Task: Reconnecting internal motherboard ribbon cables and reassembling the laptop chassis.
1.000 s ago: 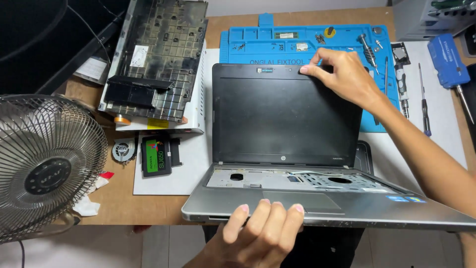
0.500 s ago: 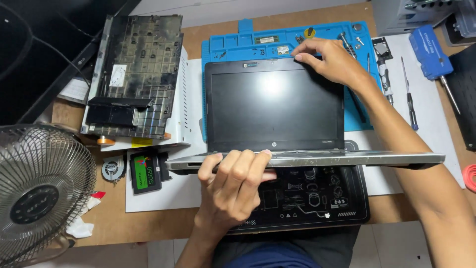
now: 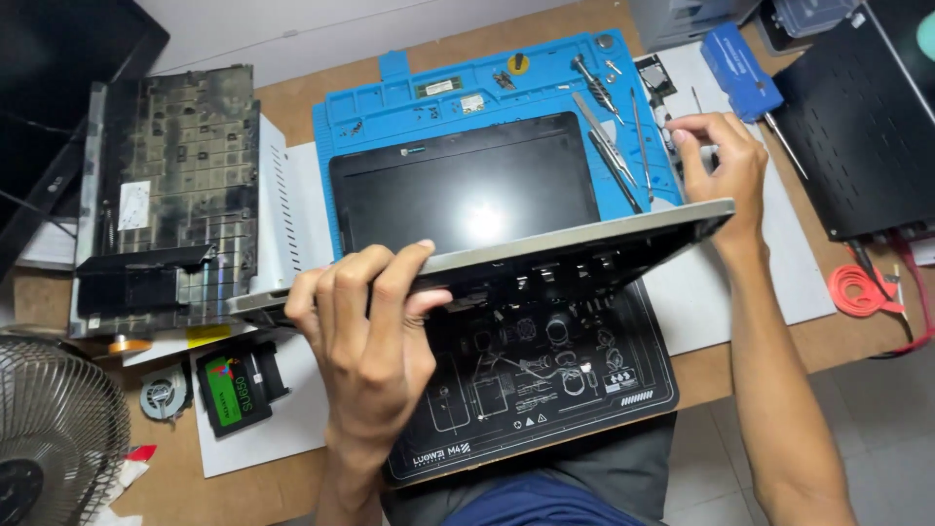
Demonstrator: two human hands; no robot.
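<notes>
Head view, risk assessment: the laptop (image 3: 487, 209) is held clear of the worktop (image 3: 292, 102), tilted with its silver base edge toward the camera and its dark screen facing up over the blue repair mat (image 3: 467, 83). Support comes from two points only. A slip at either point would probably drop the chassis onto the black printed mat (image 3: 545, 390) below or onto the tweezers (image 3: 606, 146) and screwdriver (image 3: 596, 86) lying on the blue mat, with possible damage to the screen. The open display could also swing on its hinge while the base is raised, which would strain the hinge. Small screws on the blue mat lie close to the screen edge and could be swept aside.

Head view, hand pose: the left hand (image 3: 365, 321) is curled around the near-left part of the base edge, fingers wrapped over the top and thumb underneath, in a firm closed grasp; the wrist is bent upward from the lower frame edge. The right hand (image 3: 716, 161) meets the far-right corner of the base, fingers bent and partly closed around it, forearm extended from the lower right. Whether the right thumb bears load cannot be determined.

Adjacent items: a removed keyboard panel (image 3: 170, 195) and a small drive (image 3: 234, 388) lie to the left, apart from the laptop.
</notes>
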